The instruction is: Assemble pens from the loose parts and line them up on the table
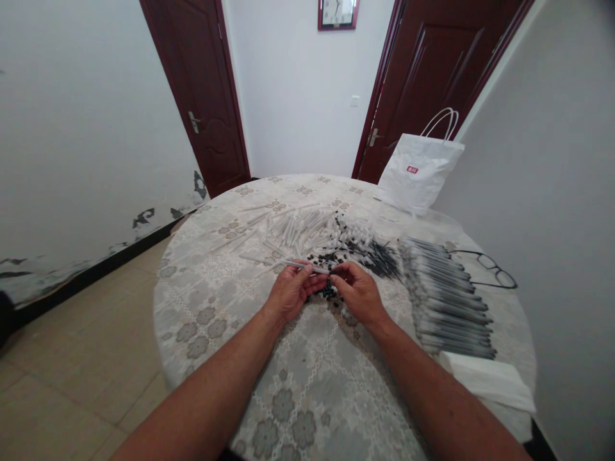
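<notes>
My left hand [291, 291] is closed around a slim whitish pen barrel [321, 270], which points to the right, slightly tilted. At the barrel's right end my right hand [359, 293] pinches with thumb and fingers; whatever small part it grips is hidden by the fingertips. Small black plugs [331, 294] lie scattered under and between both hands. Just beyond them is a heap of loose white barrels [300, 227]. Small white pieces [358, 232] and a bundle of thin dark refills [382, 259] lie to the right of that heap.
A long row of pens [446, 298] lies side by side at the right, with eyeglasses [497, 272] beyond it. A white paper bag [420, 173] stands at the back right. White folded material [487, 381] sits at the near right edge of the cloth-covered round table [202, 378].
</notes>
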The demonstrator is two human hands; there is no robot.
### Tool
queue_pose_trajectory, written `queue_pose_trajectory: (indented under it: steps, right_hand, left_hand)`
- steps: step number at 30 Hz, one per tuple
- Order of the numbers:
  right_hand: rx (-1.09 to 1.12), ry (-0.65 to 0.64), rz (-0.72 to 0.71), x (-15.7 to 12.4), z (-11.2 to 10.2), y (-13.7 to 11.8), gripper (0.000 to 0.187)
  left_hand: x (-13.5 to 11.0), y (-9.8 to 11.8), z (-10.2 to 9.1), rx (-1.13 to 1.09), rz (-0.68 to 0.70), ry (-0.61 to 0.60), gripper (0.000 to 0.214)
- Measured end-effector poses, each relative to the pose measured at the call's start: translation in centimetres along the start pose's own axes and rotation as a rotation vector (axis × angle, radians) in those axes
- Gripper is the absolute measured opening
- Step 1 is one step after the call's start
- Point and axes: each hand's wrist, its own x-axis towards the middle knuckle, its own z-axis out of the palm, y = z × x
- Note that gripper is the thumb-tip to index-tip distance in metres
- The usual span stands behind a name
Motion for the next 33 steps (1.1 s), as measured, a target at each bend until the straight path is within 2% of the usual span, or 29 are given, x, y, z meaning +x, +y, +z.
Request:
queue_pose_trajectory:
  steps: [16,18,25,29,33]
  right_hand:
    - [0.01,-0.027,0.022,-0.1,0.1,0.3,0.023]
    - [-0.025,-0.029,-0.009,-0.1,-0.1,0.3,0.024]
    - [-0.26,-0.023,-0.251,-0.4,-0.6,-0.9,0.017]
    - [-0.276,-0.038,-0.278,-0.5,-0.7,-1.2,0.017]
    - [-0.34,-0.066,-0.228,-0.4,-0.8,-0.9,0.024]
  left_hand:
    - [0.0,-0.1,-0.2,-0.001,0.008,-0.025,0.033]
    - [0.0,-0.1,-0.2,0.002,0.008,-0.029,0.032]
    - [0.1,0.0,-0.1,0.001,-0.027,-0.01,0.03]
    - [0.1,0.0,-0.2,0.005,-0.02,-0.013,0.028]
    - [0.0,0.0,-0.1,0.011,-0.032,-0.025,0.027]
